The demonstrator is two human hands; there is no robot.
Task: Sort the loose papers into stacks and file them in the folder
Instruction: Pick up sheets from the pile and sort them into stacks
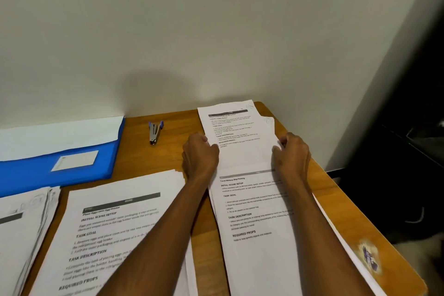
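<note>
A small desk corner used for paperwork is shown, of the kind found in a home study or a modest office; which of the two cannot be told. An orange-brown wooden desk (pixel 173 127) is set against a plain off-white painted wall (pixel 192 31). Several stacks of white printed sheets (pixel 115 230) with bold headings are laid out across it. A bright blue plastic folder (pixel 48 170) with a white label is lain at the back left, and a small silver stapler with purple ends (pixel 155 132) is placed near the wall.
</note>
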